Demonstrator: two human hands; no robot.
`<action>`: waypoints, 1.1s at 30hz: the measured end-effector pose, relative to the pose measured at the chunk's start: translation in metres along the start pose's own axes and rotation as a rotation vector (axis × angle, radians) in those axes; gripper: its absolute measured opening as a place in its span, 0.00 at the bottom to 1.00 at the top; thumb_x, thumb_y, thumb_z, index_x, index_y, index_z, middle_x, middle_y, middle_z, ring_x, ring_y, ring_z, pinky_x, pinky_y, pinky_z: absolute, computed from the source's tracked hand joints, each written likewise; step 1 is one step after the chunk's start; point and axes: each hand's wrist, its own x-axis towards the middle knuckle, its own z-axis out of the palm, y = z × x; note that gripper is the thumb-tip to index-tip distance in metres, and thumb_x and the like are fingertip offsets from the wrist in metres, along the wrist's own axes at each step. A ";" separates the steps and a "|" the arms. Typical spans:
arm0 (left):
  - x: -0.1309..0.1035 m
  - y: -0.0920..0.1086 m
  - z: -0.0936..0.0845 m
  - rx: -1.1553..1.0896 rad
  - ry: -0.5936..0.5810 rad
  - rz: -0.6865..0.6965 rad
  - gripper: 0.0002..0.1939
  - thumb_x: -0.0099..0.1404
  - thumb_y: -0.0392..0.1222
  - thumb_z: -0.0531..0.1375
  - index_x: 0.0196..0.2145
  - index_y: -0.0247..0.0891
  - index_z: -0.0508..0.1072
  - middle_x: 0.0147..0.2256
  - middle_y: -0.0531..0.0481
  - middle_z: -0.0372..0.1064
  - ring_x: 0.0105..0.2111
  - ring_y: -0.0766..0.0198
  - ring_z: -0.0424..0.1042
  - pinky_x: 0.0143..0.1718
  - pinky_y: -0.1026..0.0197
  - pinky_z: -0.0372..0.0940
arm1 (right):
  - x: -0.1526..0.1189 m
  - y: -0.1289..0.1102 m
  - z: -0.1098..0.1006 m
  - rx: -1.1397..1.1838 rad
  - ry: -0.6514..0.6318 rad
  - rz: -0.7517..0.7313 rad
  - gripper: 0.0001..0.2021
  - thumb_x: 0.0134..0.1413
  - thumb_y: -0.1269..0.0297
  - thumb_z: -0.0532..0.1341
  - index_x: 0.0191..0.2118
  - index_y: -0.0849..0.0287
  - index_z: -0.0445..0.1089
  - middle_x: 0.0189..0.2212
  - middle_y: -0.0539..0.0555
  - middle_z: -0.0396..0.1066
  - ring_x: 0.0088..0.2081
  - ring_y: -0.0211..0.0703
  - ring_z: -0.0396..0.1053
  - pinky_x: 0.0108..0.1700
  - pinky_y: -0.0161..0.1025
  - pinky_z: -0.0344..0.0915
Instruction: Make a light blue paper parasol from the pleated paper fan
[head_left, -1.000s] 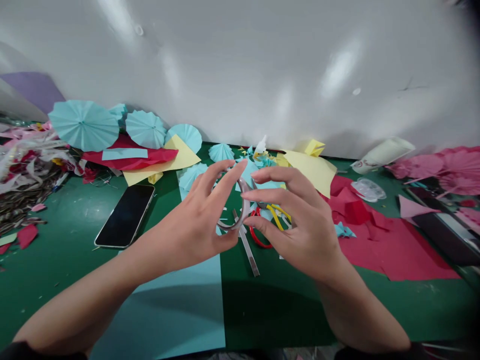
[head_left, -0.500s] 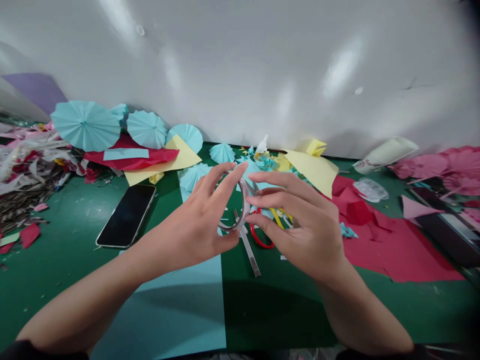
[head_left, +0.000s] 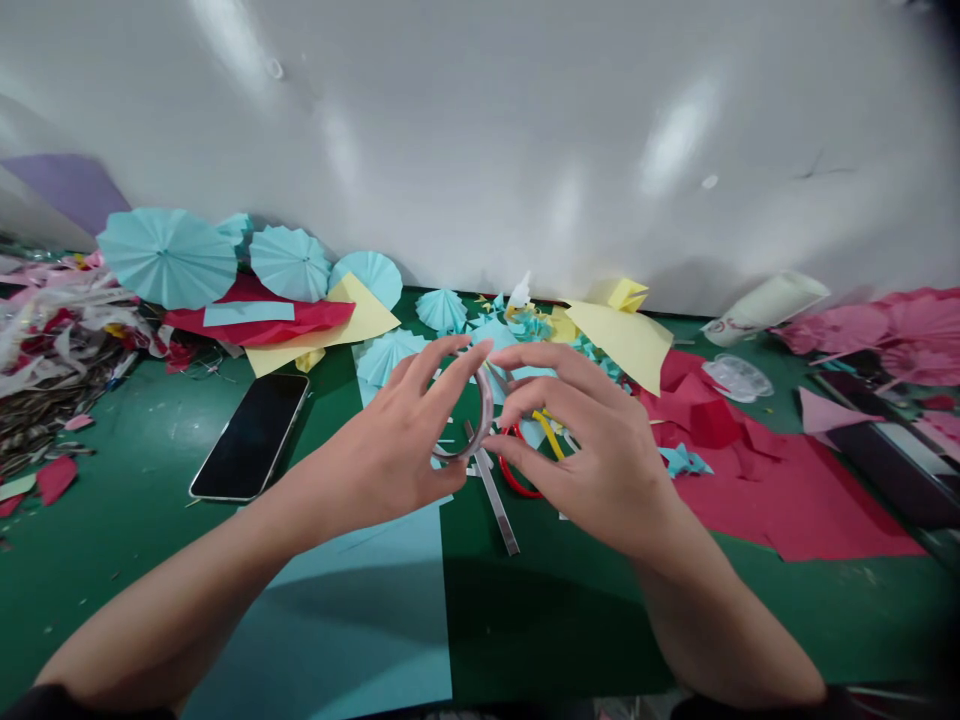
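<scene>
A roll of tape (head_left: 486,408) stands on edge between the fingers and thumb of my left hand (head_left: 390,440). My right hand (head_left: 592,440) is at the roll's right side, its curved fingers and thumb touching or nearly touching the rim. Whether it pinches a bit of tape cannot be made out. Below the hands, a narrow metal strip (head_left: 498,510) lies on the green table (head_left: 555,620). Scissors with red handles (head_left: 519,480) are partly hidden behind my right hand. A large light blue sheet (head_left: 360,620) lies under my left forearm.
A phone (head_left: 251,437) lies left of my hands. Pleated blue paper fans (head_left: 169,257) line the back by the pale wall. Red paper (head_left: 810,500), a clear plastic piece (head_left: 739,377) and a dark case (head_left: 896,470) are at right. Stems and ribbons (head_left: 45,350) pile up at left.
My right hand's fingers have shifted slightly, with the index finger more bent near the roll. My left hand still holds the roll in much the same spot. The view has moved a little.
</scene>
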 end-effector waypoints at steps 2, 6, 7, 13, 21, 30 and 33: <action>0.000 -0.001 0.000 -0.024 0.006 -0.014 0.41 0.54 0.36 0.57 0.61 0.46 0.40 0.60 0.44 0.42 0.59 0.49 0.48 0.55 0.47 0.56 | 0.000 0.000 -0.003 0.028 -0.015 0.013 0.07 0.49 0.71 0.61 0.29 0.56 0.61 0.46 0.54 0.65 0.50 0.42 0.63 0.47 0.41 0.66; 0.000 -0.003 0.001 -0.090 0.024 -0.035 0.43 0.54 0.38 0.58 0.61 0.46 0.37 0.61 0.44 0.41 0.60 0.50 0.46 0.55 0.50 0.57 | 0.000 0.001 -0.005 0.126 0.012 0.060 0.10 0.48 0.71 0.62 0.34 0.55 0.59 0.44 0.52 0.65 0.47 0.40 0.65 0.45 0.40 0.66; 0.000 -0.003 0.001 -0.113 0.024 -0.044 0.43 0.54 0.38 0.59 0.60 0.45 0.37 0.61 0.44 0.41 0.60 0.50 0.47 0.54 0.51 0.58 | 0.001 0.001 -0.004 0.146 0.018 0.068 0.11 0.47 0.71 0.62 0.35 0.55 0.59 0.44 0.52 0.65 0.47 0.41 0.65 0.45 0.40 0.66; 0.001 -0.003 0.004 -0.298 0.032 -0.011 0.31 0.54 0.36 0.59 0.52 0.41 0.46 0.58 0.38 0.45 0.60 0.51 0.48 0.52 0.53 0.61 | 0.003 0.004 0.000 0.102 -0.032 0.025 0.13 0.49 0.67 0.62 0.42 0.55 0.63 0.44 0.53 0.67 0.47 0.42 0.65 0.48 0.42 0.65; 0.006 -0.003 -0.002 -0.278 -0.017 0.011 0.17 0.55 0.40 0.60 0.40 0.41 0.56 0.56 0.40 0.53 0.60 0.49 0.49 0.46 0.53 0.66 | 0.002 0.005 0.000 0.302 -0.055 0.156 0.17 0.49 0.65 0.62 0.47 0.54 0.64 0.43 0.53 0.68 0.44 0.41 0.68 0.43 0.40 0.69; 0.008 0.005 -0.010 -0.264 -0.053 0.062 0.04 0.64 0.42 0.52 0.35 0.41 0.62 0.47 0.45 0.63 0.63 0.55 0.37 0.54 0.50 0.58 | 0.002 0.007 0.007 0.613 -0.014 0.313 0.15 0.48 0.67 0.63 0.44 0.56 0.66 0.30 0.49 0.69 0.33 0.35 0.68 0.37 0.37 0.70; 0.007 0.003 -0.008 -0.245 -0.029 0.047 0.05 0.66 0.42 0.50 0.33 0.41 0.62 0.51 0.45 0.60 0.63 0.54 0.38 0.54 0.50 0.59 | 0.002 0.006 0.009 0.565 0.022 0.287 0.11 0.49 0.68 0.62 0.41 0.56 0.67 0.32 0.49 0.69 0.34 0.35 0.68 0.37 0.37 0.69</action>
